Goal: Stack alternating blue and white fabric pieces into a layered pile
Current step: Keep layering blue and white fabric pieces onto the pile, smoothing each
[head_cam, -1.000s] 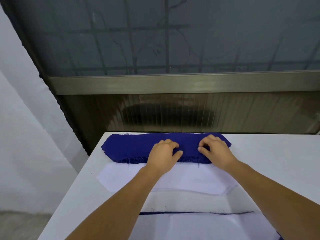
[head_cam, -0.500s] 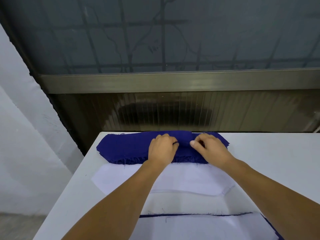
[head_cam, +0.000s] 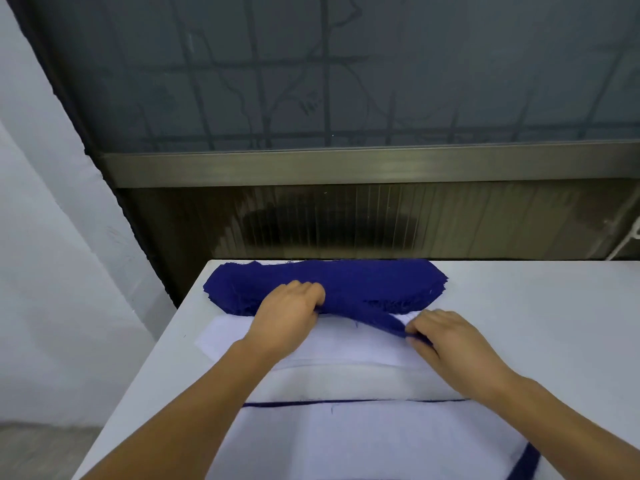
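A stack of dark blue fabric pieces [head_cam: 363,282] lies at the far end of the white table [head_cam: 536,323]. My left hand [head_cam: 287,313] grips the near edge of the top blue piece [head_cam: 384,318]. My right hand [head_cam: 446,344] pinches the same piece further right and holds it off the stack, over a pile of white fabric pieces [head_cam: 346,348] just in front. Nearest me lies the layered pile [head_cam: 363,441], white on top with a blue edge showing beneath it.
A dark window with a metal sill [head_cam: 346,164] rises right behind the table's far edge. A pale wall [head_cam: 52,271] stands to the left, with floor below. The table's right side is bare white surface.
Both hands worked at the blue stack's near edge, then my right hand drew back toward me and to the right, peeling the top blue piece off the stack.
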Demonstrator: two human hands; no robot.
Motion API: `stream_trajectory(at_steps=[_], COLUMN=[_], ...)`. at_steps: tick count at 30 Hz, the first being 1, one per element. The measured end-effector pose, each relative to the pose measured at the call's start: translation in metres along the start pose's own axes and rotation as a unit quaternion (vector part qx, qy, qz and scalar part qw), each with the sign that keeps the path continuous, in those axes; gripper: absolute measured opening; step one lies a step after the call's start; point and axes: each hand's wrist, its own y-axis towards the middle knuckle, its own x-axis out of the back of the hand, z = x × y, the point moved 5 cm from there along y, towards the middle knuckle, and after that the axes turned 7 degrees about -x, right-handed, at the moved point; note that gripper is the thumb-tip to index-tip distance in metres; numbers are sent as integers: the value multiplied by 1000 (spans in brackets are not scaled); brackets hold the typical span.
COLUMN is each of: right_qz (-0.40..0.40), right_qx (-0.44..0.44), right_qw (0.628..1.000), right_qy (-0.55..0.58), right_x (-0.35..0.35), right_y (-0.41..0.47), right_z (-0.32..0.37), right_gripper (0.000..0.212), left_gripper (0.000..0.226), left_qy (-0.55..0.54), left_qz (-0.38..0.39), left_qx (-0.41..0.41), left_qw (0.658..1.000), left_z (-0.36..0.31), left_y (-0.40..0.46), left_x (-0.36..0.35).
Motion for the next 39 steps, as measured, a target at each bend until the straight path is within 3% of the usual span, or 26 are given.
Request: stream_trajectory(at_steps=[3,6,8,10,15,21,23,26,29,31,33,37,39], right_qz=[16,3,-1,-6,26,38,-8,-85,-96,-78,-78,-107,-118], right_qx=[-20,-1,24,41,-35,-98,-110,-64,23,59,82,80,76], right_qw=[999,1000,1000,999,999,990,987,988,992,993,993,990,989], right_qy=[25,28,20,-5,21,89,113,113,78,62,41,37,43], right_x=[11,22,32,38,27,35,45,54,42,25,8,0,1], right_y=[-43,-83,-104,-120,-129,-85,-72,-76,-99,-116,-128,-133,-133], right_z=[4,11,19,21,-5,-22,-20,-12,-6,-3,-3,-8,-10], right_gripper=[6,28,26,16,36,26,24,20,8,40,56,40,49], left_gripper=[14,18,22,28,34,13,14,24,25,21,30,30,29], left_qy=[16,39,41,34,11,-31,-32,-31,-35,-39,-48,-70,-69], left_qz=[20,46,56,60,54,9,-23,-76,-103,-85,-63,-61,-65], left_qx=[-66,-124,-127,-95,-4,96,128,137,73,31,14,32,33], left_qw=[998,990,989,993,998,995,991,987,991,995,997,995,995], left_z=[-24,-45,-47,-39,-10,25,31,34,28,20,16,18,20], left_y=[-42,-94,-121,-138,-154,-145,-143,-154,-181,-201,-215,-224,-224], left_x=[16,18,12,8,20,43,57,73,71,57,39,26,27])
